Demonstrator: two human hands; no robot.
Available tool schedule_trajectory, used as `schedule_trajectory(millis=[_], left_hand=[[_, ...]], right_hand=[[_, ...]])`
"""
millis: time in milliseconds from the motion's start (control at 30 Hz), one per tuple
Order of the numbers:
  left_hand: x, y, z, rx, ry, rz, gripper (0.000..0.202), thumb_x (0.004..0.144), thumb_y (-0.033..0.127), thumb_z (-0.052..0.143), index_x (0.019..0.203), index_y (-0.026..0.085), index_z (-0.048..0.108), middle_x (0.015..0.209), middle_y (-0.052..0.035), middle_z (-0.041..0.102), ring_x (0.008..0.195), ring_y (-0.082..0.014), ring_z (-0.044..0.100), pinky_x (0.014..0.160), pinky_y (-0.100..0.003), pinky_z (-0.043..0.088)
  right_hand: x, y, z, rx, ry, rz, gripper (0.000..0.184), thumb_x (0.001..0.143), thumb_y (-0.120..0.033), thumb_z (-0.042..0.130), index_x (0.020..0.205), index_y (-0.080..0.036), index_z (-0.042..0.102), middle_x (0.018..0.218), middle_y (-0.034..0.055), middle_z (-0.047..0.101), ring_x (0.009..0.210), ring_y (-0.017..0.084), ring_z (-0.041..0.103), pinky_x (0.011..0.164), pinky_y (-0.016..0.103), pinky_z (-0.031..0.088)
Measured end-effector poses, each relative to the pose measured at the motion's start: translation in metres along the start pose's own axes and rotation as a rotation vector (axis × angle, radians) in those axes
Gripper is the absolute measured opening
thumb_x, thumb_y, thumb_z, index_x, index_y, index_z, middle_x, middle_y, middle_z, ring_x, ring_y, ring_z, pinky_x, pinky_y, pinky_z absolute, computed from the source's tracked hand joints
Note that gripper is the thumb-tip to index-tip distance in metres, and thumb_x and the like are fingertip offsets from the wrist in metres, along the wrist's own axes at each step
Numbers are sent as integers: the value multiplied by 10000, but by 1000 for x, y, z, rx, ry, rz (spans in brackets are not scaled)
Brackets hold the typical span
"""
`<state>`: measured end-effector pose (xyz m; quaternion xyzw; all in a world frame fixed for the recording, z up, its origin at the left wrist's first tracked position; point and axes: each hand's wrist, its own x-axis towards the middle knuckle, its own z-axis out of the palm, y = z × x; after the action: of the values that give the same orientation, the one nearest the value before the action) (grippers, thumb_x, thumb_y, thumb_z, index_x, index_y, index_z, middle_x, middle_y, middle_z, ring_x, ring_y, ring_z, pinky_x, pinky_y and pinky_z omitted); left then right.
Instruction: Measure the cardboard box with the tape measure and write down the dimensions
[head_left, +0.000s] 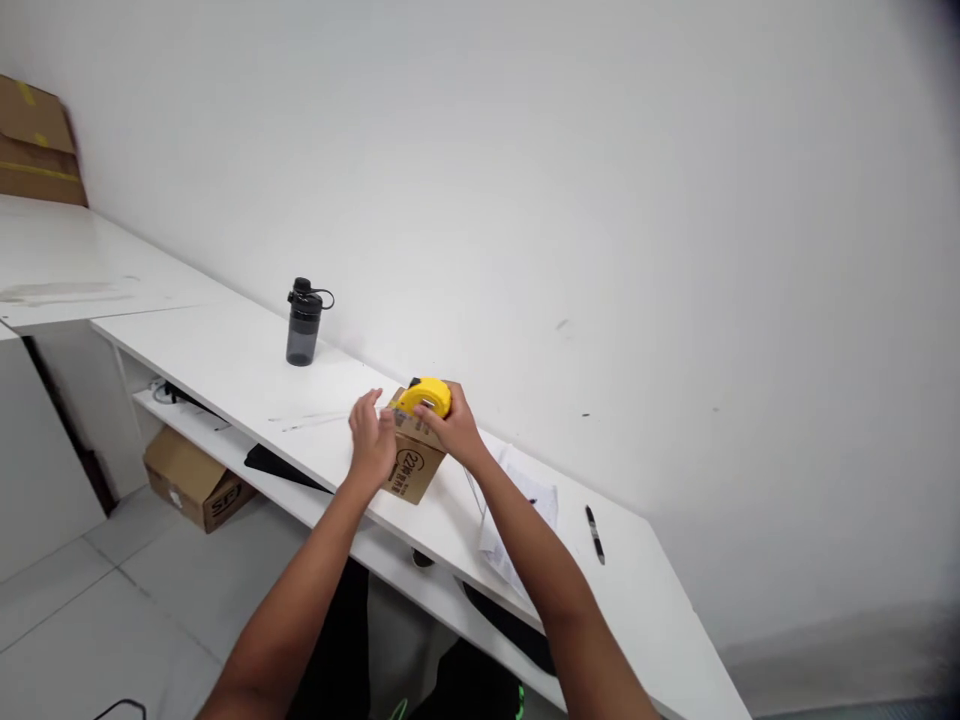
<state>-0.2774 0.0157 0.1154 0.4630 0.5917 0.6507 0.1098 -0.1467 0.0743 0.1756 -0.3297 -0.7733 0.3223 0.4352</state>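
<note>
A small brown cardboard box (415,462) with dark printing stands on the white table. My right hand (459,428) is closed around a yellow tape measure (433,395), held over the top of the box. My left hand (371,440) is at the box's left side, its fingers raised and thumb apart from them, close to the mouth of the tape measure. Whether the left thumb touches the box or the tape's end, I cannot tell. The far side of the box is hidden.
A dark shaker bottle (303,325) stands on the table (247,345) near the wall. Right of the box lie papers (541,497) and a black pen (595,535). Another carton (196,478) sits below the lower shelf (300,503), and a larger one (37,145) at far left.
</note>
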Motion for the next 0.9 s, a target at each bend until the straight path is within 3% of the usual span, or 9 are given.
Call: schedule_trajectory(millis=[100, 200, 267, 400, 600, 700, 800, 900], left_hand=[[14, -30, -6, 16, -63, -134, 700, 838, 543, 593, 1422, 217, 388, 1524, -155, 373, 1446, -337, 275, 1164, -542, 254], [15, -43, -2, -236, -257, -229, 697, 893, 492, 528, 1495, 239, 287, 1513, -137, 415, 1317, -266, 495, 1073, -429, 421], [15, -43, 1, -320, -306, -226, 655, 908, 476, 504, 1494, 251, 319, 1500, -109, 450, 1251, -240, 559, 1032, -377, 462], [15, -38, 3, -296, -297, -234, 555, 909, 444, 494, 1422, 233, 469, 1354, -76, 608, 1176, -249, 609, 1001, -375, 489], [15, -34, 4, -257, -255, -213, 566, 915, 427, 478, 1442, 224, 447, 1328, -69, 624, 1151, -237, 618, 996, -370, 485], [14, -33, 5, -243, -249, -189, 508, 920, 400, 458, 1391, 219, 508, 1278, -64, 652, 1121, -234, 627, 986, -373, 487], [15, -34, 8, -214, -209, -217, 454, 909, 376, 467, 1313, 209, 590, 1289, -61, 653, 1134, -245, 621, 1008, -385, 473], [17, -37, 11, -171, -153, -214, 431, 898, 346, 479, 1290, 236, 620, 1321, -34, 640, 1199, -245, 589, 1053, -393, 442]], right_hand=[[40, 11, 11, -207, -143, 0, 508, 757, -533, 666, 1130, -241, 483, 948, 18, 648, 836, 195, 607, 743, 327, 490], [52, 21, 15, -283, -224, -24, 495, 797, -538, 620, 1165, -247, 465, 941, 15, 653, 826, 195, 613, 734, 319, 470], [52, 25, 16, -277, -248, -25, 505, 809, -550, 604, 1185, -249, 453, 947, 22, 658, 827, 199, 618, 723, 314, 465], [48, 31, 15, -251, -229, 1, 505, 809, -550, 606, 1183, -251, 445, 938, 23, 660, 816, 200, 616, 720, 311, 463], [49, 36, 27, -251, -175, 10, 488, 828, -548, 575, 1182, -238, 447, 930, 23, 656, 809, 198, 606, 708, 308, 451], [46, 34, 28, -337, -181, -41, 499, 817, -557, 591, 1187, -244, 470, 901, 25, 655, 785, 211, 600, 682, 305, 427], [38, 31, 13, -413, -199, -52, 513, 814, -556, 602, 1201, -240, 486, 904, 41, 658, 776, 224, 598, 667, 307, 411], [19, 33, -22, -394, -200, -4, 500, 811, -541, 614, 1191, -237, 500, 898, 40, 662, 761, 217, 596, 657, 304, 411]])
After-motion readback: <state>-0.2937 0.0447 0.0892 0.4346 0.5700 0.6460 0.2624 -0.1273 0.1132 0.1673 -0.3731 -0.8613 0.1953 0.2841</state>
